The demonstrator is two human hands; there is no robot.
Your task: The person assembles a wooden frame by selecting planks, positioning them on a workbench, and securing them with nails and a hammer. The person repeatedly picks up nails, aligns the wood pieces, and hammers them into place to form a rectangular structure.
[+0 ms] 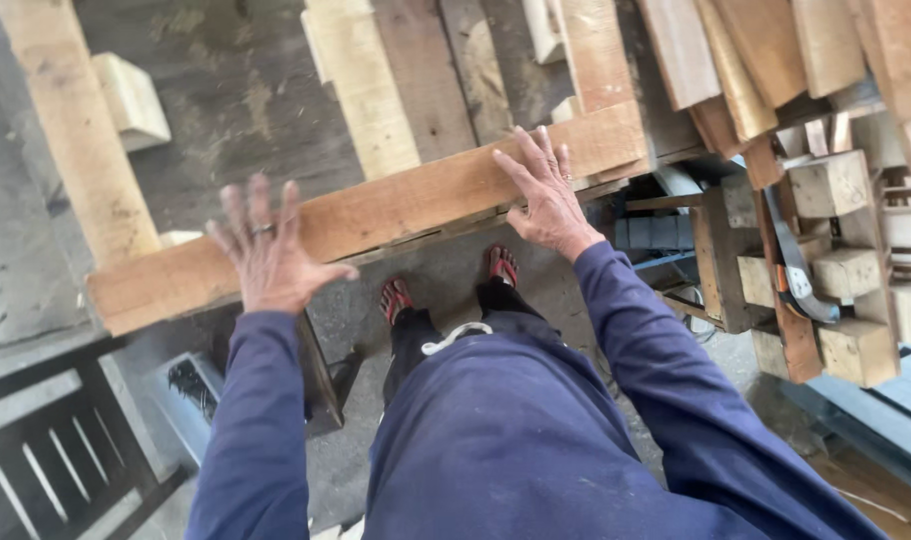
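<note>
Closest to the camera is a dark blue work garment, its dusty cloth covering both arms and the lap, with a white cord at the waist and red sandals on the grey floor below. From the sleeves the two hands reach out flat onto a plank (pixel 376 215), which lies slantwise across the middle of the view, its left end low and its right end resting up among other boards. The left hand (pixel 269 255) is spread open, fingers fanned and palm down on the plank's near-left stretch, a ring on one finger; it looks a little blurred. The right hand (pixel 548 195) is likewise open and pressed flat further along, thumb hooked over the near edge, so the pair seem to steady the wood by weight, not by a grasp. The plank is rough-sawn, pale orange-brown, straight-edged and thick. Beyond it lie paler boards (pixel 361 85) on a weathered worktop, and to the right a stack of offcuts (pixel 846 260), squarish blocks with raw end grain. A dark slatted frame (pixel 56 450) sits at lower left
</note>
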